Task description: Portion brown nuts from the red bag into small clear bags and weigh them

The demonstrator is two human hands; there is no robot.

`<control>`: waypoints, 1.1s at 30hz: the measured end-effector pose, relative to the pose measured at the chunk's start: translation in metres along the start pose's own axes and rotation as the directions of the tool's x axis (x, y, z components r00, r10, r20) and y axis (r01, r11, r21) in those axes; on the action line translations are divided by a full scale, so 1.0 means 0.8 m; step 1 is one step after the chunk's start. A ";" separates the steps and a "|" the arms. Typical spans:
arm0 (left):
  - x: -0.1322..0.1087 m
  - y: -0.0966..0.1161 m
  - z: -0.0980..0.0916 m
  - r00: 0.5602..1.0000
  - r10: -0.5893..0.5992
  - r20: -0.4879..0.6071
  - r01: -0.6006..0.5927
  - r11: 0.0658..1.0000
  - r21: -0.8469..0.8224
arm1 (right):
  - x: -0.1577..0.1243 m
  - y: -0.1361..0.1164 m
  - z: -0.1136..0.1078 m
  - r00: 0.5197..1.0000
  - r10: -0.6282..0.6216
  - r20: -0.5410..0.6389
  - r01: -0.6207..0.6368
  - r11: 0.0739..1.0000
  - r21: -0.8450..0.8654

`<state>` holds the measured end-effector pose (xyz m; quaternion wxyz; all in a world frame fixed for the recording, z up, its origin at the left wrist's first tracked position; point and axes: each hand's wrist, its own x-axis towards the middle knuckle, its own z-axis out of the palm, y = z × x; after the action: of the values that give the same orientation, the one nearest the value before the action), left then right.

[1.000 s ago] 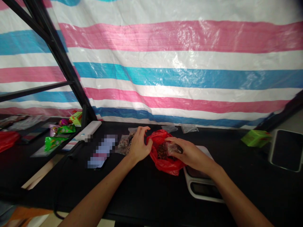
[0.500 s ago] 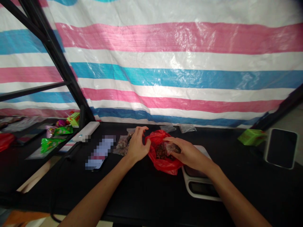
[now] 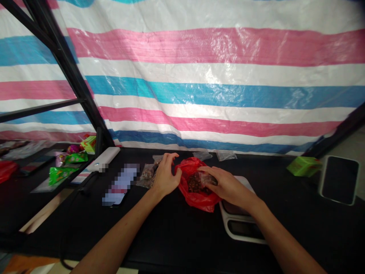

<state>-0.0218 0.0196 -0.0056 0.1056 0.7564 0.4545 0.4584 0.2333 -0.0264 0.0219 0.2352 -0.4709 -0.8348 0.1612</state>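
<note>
A red plastic bag [image 3: 199, 203] stands with its mouth spread, and small brown pieces [image 3: 194, 185] lie inside it. Over its right side, my right hand [image 3: 221, 182] grips a small clear plastic bag [image 3: 207, 179] with brown contents, fingers curled around it. My left hand [image 3: 167, 173] is at the red bag's left rim, fingers apart and holding nothing; whether the thumb touches the rim I cannot tell. Filled clear bags [image 3: 147, 173] sit just left of that hand, partly hidden by it. Under my right forearm is a white kitchen scale [image 3: 228, 224], partly covered.
Flat clear bags [image 3: 226, 155] lie at the back. A phone [image 3: 121, 186] and a white power strip [image 3: 107, 156] are at left, near green snack packets [image 3: 61, 175]. A green box [image 3: 303, 166] and a dark-screened device [image 3: 340, 179] stand right. A black metal frame [image 3: 68, 72] slants upward.
Hardly anything differs. My right hand has shifted very slightly with the small clear bag, still over the red bag; my left hand has stayed where it was.
</note>
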 end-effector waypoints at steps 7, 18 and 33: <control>0.001 -0.001 0.001 1.000 -0.005 -0.005 0.005 1.000 0.005 | -0.001 0.005 -0.002 0.999 0.033 0.010 -0.034 0.996 0.078; 0.001 -0.001 -0.001 1.000 0.009 -0.030 -0.009 1.000 -0.008 | -0.001 -0.010 -0.024 0.999 0.043 -0.010 -0.027 0.774 0.633; 0.001 0.001 -0.003 1.000 0.012 -0.017 -0.012 1.000 0.002 | -0.047 0.011 -0.070 0.980 0.193 0.039 -0.188 0.864 0.466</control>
<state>-0.0229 0.0191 -0.0035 0.0979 0.7554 0.4512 0.4650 0.2867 -0.0515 0.0557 0.3285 -0.4811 -0.7196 0.3779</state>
